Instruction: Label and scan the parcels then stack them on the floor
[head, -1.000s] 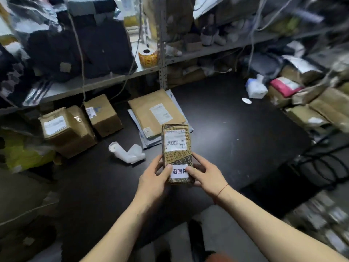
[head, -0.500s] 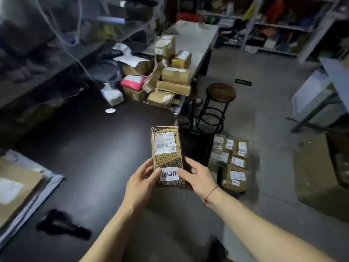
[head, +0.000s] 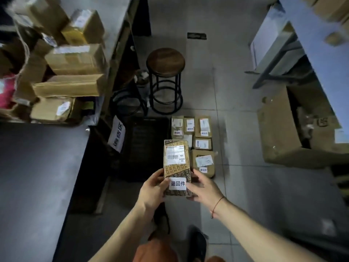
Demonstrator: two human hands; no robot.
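Above the floor [head: 236,186], beside labelled parcels [head: 203,144], the parcel [head: 176,163] is pointing its long axis away, labels up, left hand [head: 152,191] and right hand [head: 203,188] gripping its near end, thumbs lying on top.

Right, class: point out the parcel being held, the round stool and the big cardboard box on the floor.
held parcel [head: 177,167], head view, patterned wrap below the shipping label.
round stool [head: 165,62], head view, middle of the wooden seat.
big cardboard box [head: 277,129], head view, its left side wall.
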